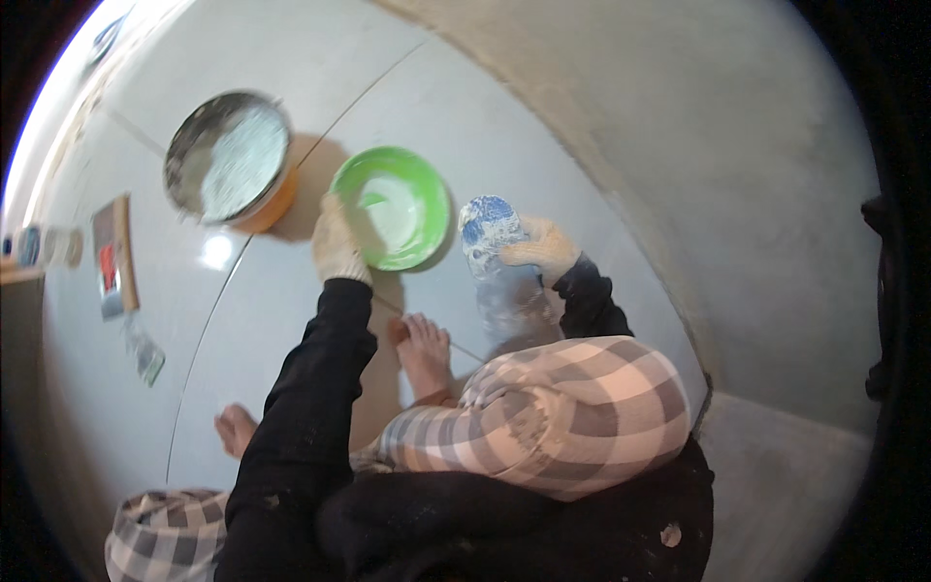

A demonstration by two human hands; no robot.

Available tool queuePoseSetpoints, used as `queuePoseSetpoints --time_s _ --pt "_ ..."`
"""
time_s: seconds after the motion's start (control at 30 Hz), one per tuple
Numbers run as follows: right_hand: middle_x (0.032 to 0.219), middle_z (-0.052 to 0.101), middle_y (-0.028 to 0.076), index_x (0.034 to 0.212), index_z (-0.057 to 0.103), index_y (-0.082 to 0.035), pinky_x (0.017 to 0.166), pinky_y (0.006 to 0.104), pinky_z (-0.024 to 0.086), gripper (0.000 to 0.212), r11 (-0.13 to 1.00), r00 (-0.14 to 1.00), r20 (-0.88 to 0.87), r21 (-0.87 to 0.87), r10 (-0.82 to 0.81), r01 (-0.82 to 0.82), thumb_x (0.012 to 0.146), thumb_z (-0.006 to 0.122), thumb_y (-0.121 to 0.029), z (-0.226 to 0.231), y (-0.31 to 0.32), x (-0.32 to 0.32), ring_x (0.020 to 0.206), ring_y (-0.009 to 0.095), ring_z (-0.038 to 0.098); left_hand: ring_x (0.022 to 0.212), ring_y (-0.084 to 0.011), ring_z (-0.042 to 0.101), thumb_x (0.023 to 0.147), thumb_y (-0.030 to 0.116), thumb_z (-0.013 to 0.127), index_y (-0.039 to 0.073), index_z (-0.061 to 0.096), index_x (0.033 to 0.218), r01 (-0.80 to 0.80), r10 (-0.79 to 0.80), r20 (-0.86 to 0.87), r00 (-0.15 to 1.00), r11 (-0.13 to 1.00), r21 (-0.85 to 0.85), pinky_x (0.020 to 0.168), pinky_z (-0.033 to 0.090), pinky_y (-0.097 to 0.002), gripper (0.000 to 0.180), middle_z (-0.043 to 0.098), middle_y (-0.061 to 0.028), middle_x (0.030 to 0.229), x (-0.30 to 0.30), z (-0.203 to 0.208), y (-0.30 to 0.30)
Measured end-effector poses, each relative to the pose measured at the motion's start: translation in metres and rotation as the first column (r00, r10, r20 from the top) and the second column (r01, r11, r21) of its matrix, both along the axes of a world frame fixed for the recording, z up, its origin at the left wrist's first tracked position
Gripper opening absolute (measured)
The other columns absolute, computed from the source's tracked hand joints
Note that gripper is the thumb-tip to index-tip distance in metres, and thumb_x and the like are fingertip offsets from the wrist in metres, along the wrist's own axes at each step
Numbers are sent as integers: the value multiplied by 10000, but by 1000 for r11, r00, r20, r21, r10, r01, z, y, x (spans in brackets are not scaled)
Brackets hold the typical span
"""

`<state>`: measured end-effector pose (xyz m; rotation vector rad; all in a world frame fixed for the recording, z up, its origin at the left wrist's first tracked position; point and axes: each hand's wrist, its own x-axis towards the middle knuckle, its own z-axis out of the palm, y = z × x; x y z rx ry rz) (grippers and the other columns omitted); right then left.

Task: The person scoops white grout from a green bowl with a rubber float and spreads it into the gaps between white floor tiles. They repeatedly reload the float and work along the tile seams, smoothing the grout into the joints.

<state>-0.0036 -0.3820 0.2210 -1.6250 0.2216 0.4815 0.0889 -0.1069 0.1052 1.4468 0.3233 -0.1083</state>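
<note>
My left hand (337, 244), in a pale work glove, grips the left rim of a round green bowl (435, 199). White material coats the bowl's inside, and a bare green patch shows in it. My right hand (546, 250), gloved as well, is closed round the side of a bottle-like container (492, 236) to the right of the bowl. Its far end is blue and smeared with white; the nearer part looks clear and is blurred. Bowl and container are apart. The fingertips under each are partly hidden.
An orange bucket (276, 204) holding pale white-green paste stands left of the bowl. Farther left on the tiled floor (281, 339) lie a wide scraper (118, 257) and a small clear item (145, 357). A bare grey wall (718, 194) rises on the right. My bare feet are near the bowl.
</note>
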Motion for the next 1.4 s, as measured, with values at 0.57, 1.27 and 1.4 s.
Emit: queuePoseSetpoints --time_s 0.57,1.27,1.4 --pt "1545 439 133 1522 415 -246 943 455 546 633 -181 932 359 -915 43 360 905 515 -145 -35 -162 30 1143 356 645 1423 -452 345 951 292 573 -42 541 1362 -190 -393 249 885 183 965 1181 244 -554 531 415 -293 1508 -49 4 38" --pt "1261 675 197 1222 694 -91 937 487 537 321 -101 891 -362 -911 -272 -401 931 566 -134 64 -170 56 1098 381 680 1456 -477 274 958 497 528 34 429 1490 -74 -446 136 885 153 985 1178 183 -648 713 354 -333 1523 -58 23 47" --pt "1187 702 196 1219 699 -120 949 484 533 326 -162 933 -280 -934 -225 -319 918 580 -154 63 -153 30 1115 367 674 1440 -485 297 972 518 505 -27 471 1431 -30 -434 65 899 88 996 1178 205 -624 713 384 -342 1490 -57 14 52"
